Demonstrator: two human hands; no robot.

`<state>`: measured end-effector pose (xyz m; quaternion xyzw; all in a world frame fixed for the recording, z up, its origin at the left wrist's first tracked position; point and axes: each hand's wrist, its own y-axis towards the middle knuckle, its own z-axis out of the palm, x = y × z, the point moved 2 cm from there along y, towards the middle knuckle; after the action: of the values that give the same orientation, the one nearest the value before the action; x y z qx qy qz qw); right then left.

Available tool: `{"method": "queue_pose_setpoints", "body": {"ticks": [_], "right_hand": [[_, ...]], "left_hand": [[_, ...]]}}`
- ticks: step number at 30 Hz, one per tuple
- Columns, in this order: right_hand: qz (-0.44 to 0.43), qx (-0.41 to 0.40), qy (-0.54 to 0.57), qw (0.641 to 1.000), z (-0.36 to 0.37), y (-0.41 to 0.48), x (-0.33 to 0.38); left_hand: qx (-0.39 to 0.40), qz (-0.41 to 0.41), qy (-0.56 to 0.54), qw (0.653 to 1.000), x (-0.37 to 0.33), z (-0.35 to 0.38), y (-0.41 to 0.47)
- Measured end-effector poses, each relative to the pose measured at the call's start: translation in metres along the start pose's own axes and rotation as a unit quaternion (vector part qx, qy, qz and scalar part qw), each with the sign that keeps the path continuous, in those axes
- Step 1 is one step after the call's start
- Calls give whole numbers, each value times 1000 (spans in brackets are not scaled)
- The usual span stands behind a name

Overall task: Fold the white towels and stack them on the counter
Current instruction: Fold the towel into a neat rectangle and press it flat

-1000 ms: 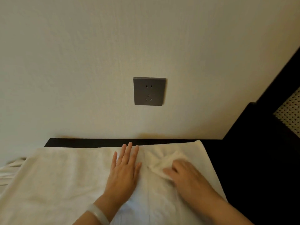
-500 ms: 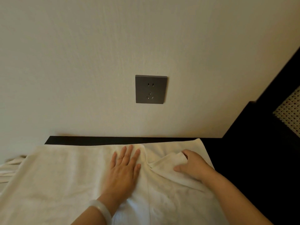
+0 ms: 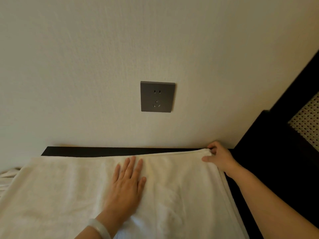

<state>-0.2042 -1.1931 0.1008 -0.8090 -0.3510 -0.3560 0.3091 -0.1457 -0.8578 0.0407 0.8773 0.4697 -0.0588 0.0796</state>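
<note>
Head view: white terry towel (image 3: 69,195) is spread flat over the dark tabletop (image 3: 103,151) and covers most of it. Its far hem stops just short of the tabletop's back edge. Its right side runs along the right edge, with stacked layers showing there.

Left hand (image 3: 126,183) lies palm down on the towel mid-width, near the far hem. Fingers are straight, grip apart, pressing the cloth. Pale translucent bangle (image 3: 100,228) on that wrist.

Right hand (image 3: 219,157) is at the tabletop's back right corner, grip clamped on the towel's far right corner, fingers curled round the hem.

Around:
- Cream wall (image 3: 86,66) behind the back edge.
- Dark grey square wall socket (image 3: 157,96) on the wall.
- Crumpled white cloth (image 3: 6,175) at the left edge, cut off by the frame.
- Black furniture frame with woven cane panel (image 3: 307,125) beyond the right edge.
</note>
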Motion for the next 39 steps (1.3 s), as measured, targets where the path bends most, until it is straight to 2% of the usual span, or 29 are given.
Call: {"method": "queue_pose_setpoints", "body": {"ticks": [4,8,13,17,23,25,28,31,36,39], "right_hand": [[21,-32,35,999,-7,5,-12],[52,-31,100,993,-7,4,-20],[-10,-77,124,989,-7,8,-11],[-29,-106,65,992,-3,10,-20],[-91,-141,-124,978,-3,5,-22],[-49,-116,-124,984,0,6,-22],[15,-80,-48,996,6,8,-23],[6,-119,0,993,0,12,-21],[-15,-174,-73,982,9,15,-21],[-31,-221,-87,971,17,10,-26]], "left_hand": [[-45,25,10,999,-4,-11,20],[3,51,-23,998,-13,-34,64],[26,82,-12,996,-18,-52,99],[42,122,-36,991,-18,-53,102],[64,127,-20,990,-20,-51,101],[87,113,-28,989,-21,-53,103],[113,86,-78,987,-24,-56,107],[88,67,-105,988,-29,-56,107],[12,47,-75,996,-36,-35,102],[-63,42,-12,997,-43,-27,92]]}}
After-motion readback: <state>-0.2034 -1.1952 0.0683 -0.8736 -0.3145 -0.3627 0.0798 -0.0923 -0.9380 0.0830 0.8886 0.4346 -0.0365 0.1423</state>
